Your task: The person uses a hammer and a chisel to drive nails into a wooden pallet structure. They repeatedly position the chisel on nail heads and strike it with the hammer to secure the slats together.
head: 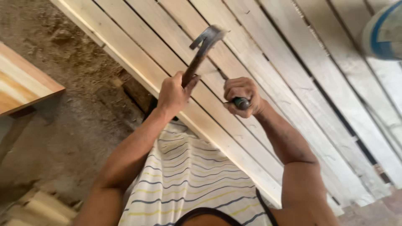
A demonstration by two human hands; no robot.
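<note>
Grips a claw hammer (200,53) in the left hand (173,94), just left of centre. Shows that grip closed tight round the lower end of the brown handle, thumb laid along the shaft. Points the handle toward 1 o'clock from the fist, with the blurred metal head and its curved claw at the top, over the pale boards.

Clenches the right hand (242,98) just beside it at 3 o'clock, near but not touching. Shows this grip shut too, wrapped round a dark round-ended tool (241,103), of which only the butt end peeks out under the fingers; cannot tell what kind of tool, nor where its tip sits.

Holds both fists over a slatted wooden panel (293,83), which runs on a slant from 11 o'clock down to 5 o'clock, with dark gaps between the long pale planks. Cannot tell whether either fist rests on the wood.

Brings both bare forearms up from 6 o'clock, on either side of a striped shirt (188,180) in white with dark and yellow lines.

Leaves a dirt floor (75,62) at 9 to 10 o'clock, a wooden slab (25,81) with a reddish edge at the far 9 o'clock border, and cut wood pieces (39,207) at 7 o'clock. Catches part of a blue-and-white round thing (383,31), blurred, in the 2 o'clock corner.
</note>
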